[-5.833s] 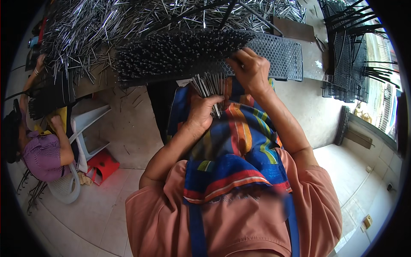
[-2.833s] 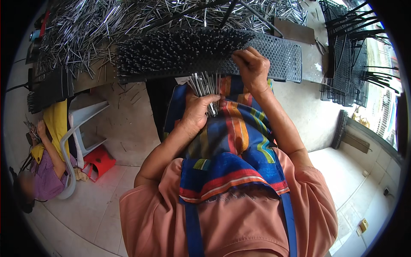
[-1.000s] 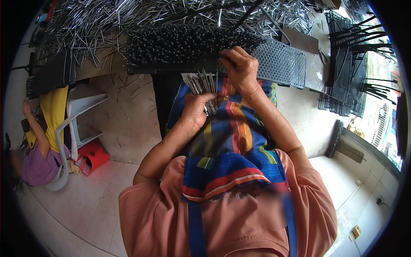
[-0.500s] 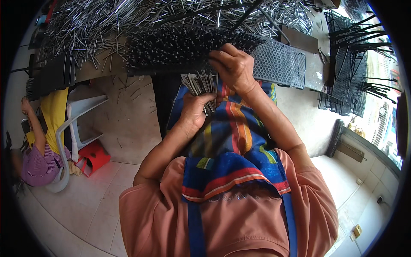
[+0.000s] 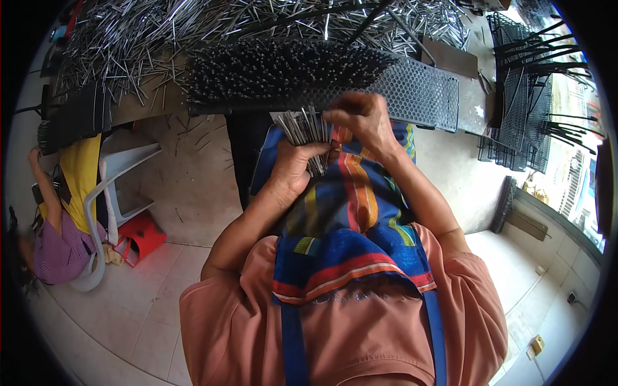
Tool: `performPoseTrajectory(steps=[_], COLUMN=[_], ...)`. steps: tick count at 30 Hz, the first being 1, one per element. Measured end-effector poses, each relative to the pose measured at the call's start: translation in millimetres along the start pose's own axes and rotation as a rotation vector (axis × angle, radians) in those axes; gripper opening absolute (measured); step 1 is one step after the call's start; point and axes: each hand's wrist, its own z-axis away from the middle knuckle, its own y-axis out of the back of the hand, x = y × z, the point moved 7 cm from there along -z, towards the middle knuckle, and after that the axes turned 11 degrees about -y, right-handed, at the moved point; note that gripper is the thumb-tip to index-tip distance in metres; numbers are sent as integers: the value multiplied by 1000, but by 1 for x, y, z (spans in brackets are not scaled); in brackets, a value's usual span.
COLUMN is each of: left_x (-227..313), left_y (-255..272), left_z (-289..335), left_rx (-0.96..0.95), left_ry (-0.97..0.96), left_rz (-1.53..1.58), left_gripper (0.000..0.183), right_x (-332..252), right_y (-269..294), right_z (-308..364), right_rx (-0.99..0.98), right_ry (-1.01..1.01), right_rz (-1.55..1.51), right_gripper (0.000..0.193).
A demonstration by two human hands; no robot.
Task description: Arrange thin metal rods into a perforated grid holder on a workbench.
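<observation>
A bundle of thin grey metal rods (image 5: 301, 130) stands upright in my left hand (image 5: 291, 167), which is closed around its lower part above my lap. Beside the bundle's upper ends is my right hand (image 5: 368, 126), its thumb and fingers drawn together; whatever they hold is too small to make out. Just beyond both hands lies a dark perforated plate (image 5: 421, 93), tilted along the table edge. Closely packed upright rods (image 5: 283, 67) fill most of its holes, while the holes at its right end are bare.
Loose metal rods (image 5: 161, 42) lie heaped across the table's far side. Wire racks with dark handles (image 5: 524, 96) stand at the right. To the left, another person in a purple top (image 5: 64, 248) sits by a pale plastic chair (image 5: 98, 257), near a red container (image 5: 143, 237).
My right hand has come back from the rods in the plate, toward me and slightly right, down to the bundle. The left hand keeps its hold, nearly unmoved.
</observation>
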Motion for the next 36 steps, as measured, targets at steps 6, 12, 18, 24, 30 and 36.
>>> performPoseTrajectory(steps=[6, 12, 18, 24, 30, 36], left_x=[-2, -17, -20, -13, -9, -8], left_y=[-10, 9, 8, 8, 3, 3], left_z=[5, 3, 2, -3, -4, -6], left_rx=[-15, 13, -53, 6, 19, 37], left_ry=[-62, 3, -136, -177, -108, -59], left_rz=[-70, -272, -351, -304, -281, -212], left_gripper=[25, 30, 48, 49, 42, 38], right_x=[32, 10, -5, -20, -32, -26], right_y=[-14, 43, 38, 35, 27, 24], right_z=[13, 10, -5, -3, -6, -5], right_rx=[-268, 419, 486, 499, 522, 512], right_ry=[-350, 69, 354, 389, 413, 463], right_rz=[-466, -583, -250, -7, 219, 245], right_gripper=[7, 6, 11, 12, 13, 14])
